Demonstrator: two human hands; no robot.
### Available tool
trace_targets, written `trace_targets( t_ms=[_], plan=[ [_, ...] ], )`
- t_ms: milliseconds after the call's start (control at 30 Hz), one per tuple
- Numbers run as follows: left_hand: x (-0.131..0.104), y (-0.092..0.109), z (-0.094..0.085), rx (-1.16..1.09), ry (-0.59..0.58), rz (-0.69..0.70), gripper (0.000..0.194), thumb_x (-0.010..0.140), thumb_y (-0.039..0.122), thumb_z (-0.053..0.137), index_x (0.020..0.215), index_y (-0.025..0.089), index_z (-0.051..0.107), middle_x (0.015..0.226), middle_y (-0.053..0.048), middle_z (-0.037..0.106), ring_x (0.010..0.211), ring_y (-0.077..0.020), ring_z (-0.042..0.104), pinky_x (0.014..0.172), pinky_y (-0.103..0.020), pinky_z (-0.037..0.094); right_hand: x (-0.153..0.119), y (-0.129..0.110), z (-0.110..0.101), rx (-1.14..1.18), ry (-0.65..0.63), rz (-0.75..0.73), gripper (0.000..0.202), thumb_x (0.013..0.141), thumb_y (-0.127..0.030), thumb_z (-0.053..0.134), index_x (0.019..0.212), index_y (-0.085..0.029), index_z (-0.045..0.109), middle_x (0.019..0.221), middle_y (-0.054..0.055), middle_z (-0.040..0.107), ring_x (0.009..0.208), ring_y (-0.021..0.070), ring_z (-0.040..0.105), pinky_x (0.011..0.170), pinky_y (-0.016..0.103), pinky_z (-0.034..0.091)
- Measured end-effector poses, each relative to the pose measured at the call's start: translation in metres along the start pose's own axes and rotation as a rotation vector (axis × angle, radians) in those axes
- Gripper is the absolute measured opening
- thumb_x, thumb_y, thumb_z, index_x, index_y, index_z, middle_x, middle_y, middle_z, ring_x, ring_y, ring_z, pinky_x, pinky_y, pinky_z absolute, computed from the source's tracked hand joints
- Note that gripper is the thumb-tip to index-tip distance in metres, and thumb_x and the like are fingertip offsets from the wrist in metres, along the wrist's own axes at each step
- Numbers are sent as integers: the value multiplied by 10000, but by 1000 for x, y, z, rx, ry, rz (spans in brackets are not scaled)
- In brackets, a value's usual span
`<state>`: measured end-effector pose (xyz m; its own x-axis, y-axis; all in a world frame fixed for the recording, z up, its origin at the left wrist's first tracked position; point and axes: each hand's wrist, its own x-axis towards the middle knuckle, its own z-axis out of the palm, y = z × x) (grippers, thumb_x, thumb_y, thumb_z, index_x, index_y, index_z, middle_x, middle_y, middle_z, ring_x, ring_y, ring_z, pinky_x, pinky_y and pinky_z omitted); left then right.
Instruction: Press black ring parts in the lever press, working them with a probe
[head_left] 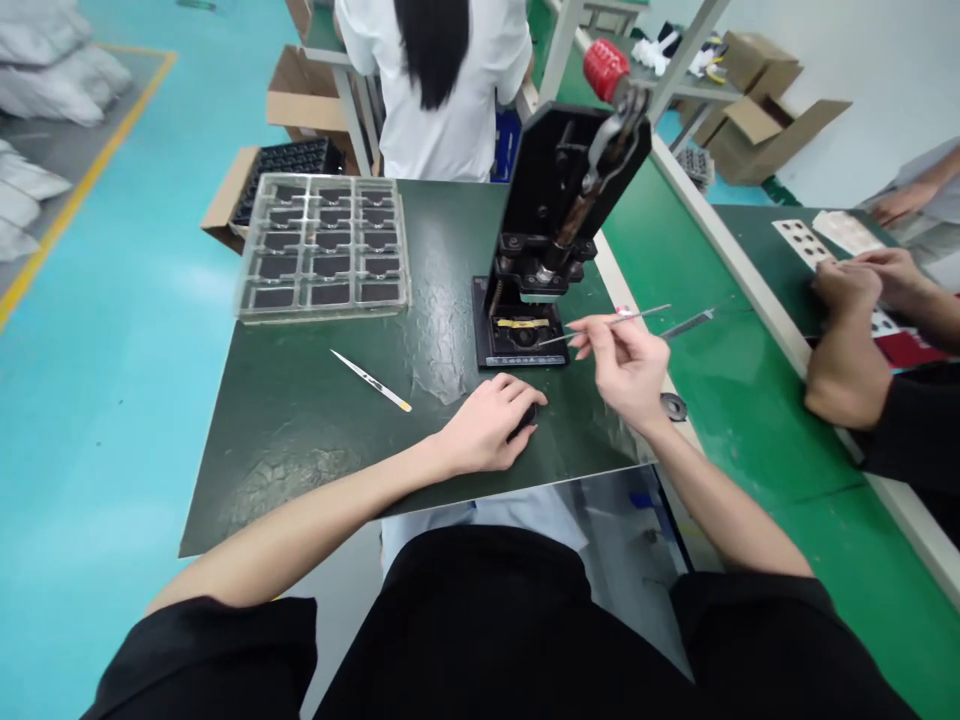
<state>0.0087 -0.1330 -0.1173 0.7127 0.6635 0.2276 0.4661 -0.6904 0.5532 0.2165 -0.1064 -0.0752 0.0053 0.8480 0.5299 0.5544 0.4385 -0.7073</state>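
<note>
My right hand (pixel 630 365) is closed round thin metal tweezers (pixel 649 312). Their tip reaches left to the base of a black hand press (pixel 525 352), beside a yellow strip (pixel 523 323) in its bed. A second narrow metal piece (pixel 686 325) sticks out behind this hand; whether it is held I cannot tell. My left hand (pixel 487 425) rests on the dark green table in front of the press, its fingers curled over a small black part (pixel 523 421) that is mostly covered. White tweezers (pixel 371 381) lie on the table to its left.
Stacked clear trays (pixel 322 245) with dark pieces stand at the table's back left. The press lever with a red grip (pixel 606 70) rises on the right. A black ring (pixel 673 406) lies near the right edge. Beyond the green belt (pixel 757 400), another person's hands (pixel 862 280) work.
</note>
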Motion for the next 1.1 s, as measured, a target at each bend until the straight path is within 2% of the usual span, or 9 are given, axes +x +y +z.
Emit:
trace_targets(
  t_ms=[133, 300, 367, 433, 500, 567, 733, 967, 1100],
  plan=[
    [-5, -14, -9, -201, -38, 115, 393, 889, 71, 492, 1250, 201, 573, 1336, -98, 665, 1296, -223, 580, 1123, -424, 461, 13, 15, 24, -78, -16, -70, 387, 1036, -484, 492, 875, -230, 735, 884, 65, 772, 729, 186, 706, 688, 353, 604],
    [-9, -18, -8, -202, -6, 168, 399, 893, 84, 499, 1268, 197, 576, 1425, -117, 617, 1395, -224, 520, 1178, -436, 412, 18, 24, 29, -62, -3, -74, 335, 1042, -422, 499, 877, -220, 711, 917, 69, 775, 752, 187, 728, 682, 341, 614],
    [-9, -17, -6, -147, 24, 136, 369, 917, 150, 542, 1283, 188, 567, 1394, -124, 628, 1356, -242, 539, 1131, -441, 443, 18, 26, 29, -74, -17, -86, 300, 1035, -400, 522, 906, -214, 719, 918, 67, 779, 759, 186, 735, 688, 337, 617],
    [-9, -16, -5, -30, 66, 48, 345, 944, 262, 585, 1275, 167, 567, 1329, -138, 649, 1274, -285, 571, 1033, -459, 490, 18, 28, 30, -103, -44, -131, 249, 1018, -360, 560, 928, -204, 731, 925, 69, 786, 783, 189, 743, 714, 338, 621],
    [-9, -16, -5, 111, 96, -47, 381, 955, 382, 611, 1248, 141, 574, 1249, -150, 664, 1176, -321, 596, 929, -465, 516, 16, 29, 32, -135, -68, -195, 208, 1002, -314, 591, 915, -196, 739, 919, 74, 793, 810, 197, 751, 744, 346, 622],
    [-9, -17, -5, 195, 91, -79, 423, 955, 449, 619, 1228, 129, 575, 1186, -146, 669, 1102, -325, 607, 877, -456, 524, 15, 31, 35, -146, -72, -217, 202, 997, -293, 599, 896, -195, 743, 900, 72, 795, 808, 200, 757, 741, 345, 623],
    [-10, -21, -4, 121, 79, -7, 365, 966, 410, 622, 1203, 140, 558, 1136, -117, 660, 1042, -274, 604, 916, -417, 533, 15, 31, 44, -34, -7, -127, 192, 1007, -285, 583, 949, -199, 745, 848, 44, 772, 731, 177, 752, 680, 306, 623],
    [-10, -26, -2, -19, 107, 34, 317, 957, 363, 641, 1181, 159, 546, 1141, -113, 658, 1062, -267, 597, 957, -420, 543, 16, 40, 60, -68, -16, -182, 207, 1003, -269, 572, 888, -193, 726, 825, 51, 767, 712, 177, 748, 650, 294, 602],
    [-9, -27, -2, -19, 126, 43, 342, 947, 355, 659, 1189, 146, 538, 1132, -122, 658, 1064, -273, 594, 961, -428, 547, 10, 33, 54, -72, 58, -183, 196, 1010, -276, 570, 911, -201, 722, 806, 41, 754, 700, 172, 736, 665, 306, 604]
  ],
)
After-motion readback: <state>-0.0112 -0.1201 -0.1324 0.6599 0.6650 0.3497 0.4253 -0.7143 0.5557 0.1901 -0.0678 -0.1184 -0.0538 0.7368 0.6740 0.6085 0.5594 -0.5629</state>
